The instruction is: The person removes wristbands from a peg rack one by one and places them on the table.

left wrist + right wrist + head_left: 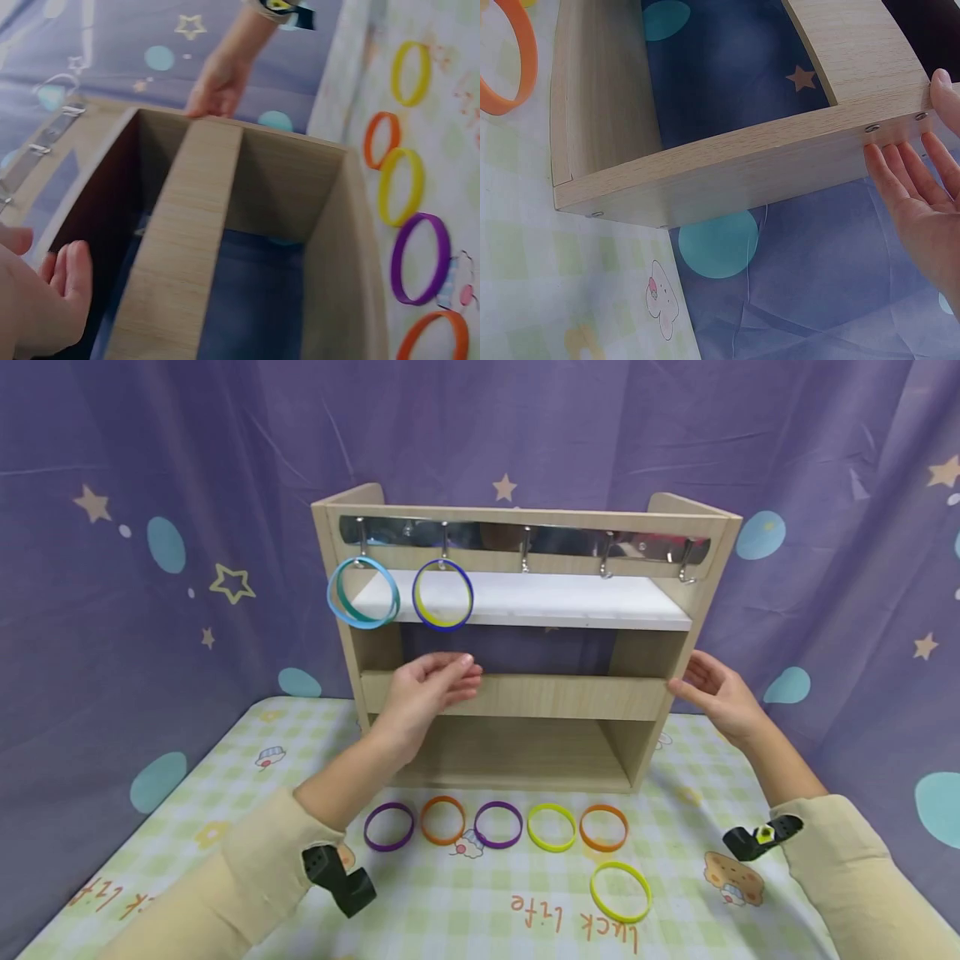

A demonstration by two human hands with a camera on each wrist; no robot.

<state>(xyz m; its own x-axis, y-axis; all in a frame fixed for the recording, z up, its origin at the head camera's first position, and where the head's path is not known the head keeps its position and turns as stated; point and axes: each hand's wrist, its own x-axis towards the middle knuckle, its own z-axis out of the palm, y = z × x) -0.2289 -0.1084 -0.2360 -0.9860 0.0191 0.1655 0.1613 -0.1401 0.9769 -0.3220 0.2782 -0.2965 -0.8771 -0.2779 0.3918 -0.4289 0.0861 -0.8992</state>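
Note:
A wooden shelf rack [570, 697] stands on the table with a metal hook strip [487, 537] across its top. A light blue and teal pair of wristbands [395, 602] hangs on the leftmost hook. From the second hook hang a dark blue wristband [472, 589] and a yellow one, overlapping. My left hand [423, 697] hovers before the rack's middle, below these bands, fingers loosely bent with nothing seen in them. My right hand [723, 697] holds the rack's right side panel [757, 176], thumb at the front edge and fingertips against the outer face.
In front of the rack lies a row of wristbands: purple [366, 835], orange [423, 827], purple [477, 831], yellow [530, 831] and orange [582, 831]. Another yellow band [596, 897] lies nearer me. A checked cloth [450, 902] covers the table; a purple curtain [247, 460] hangs behind.

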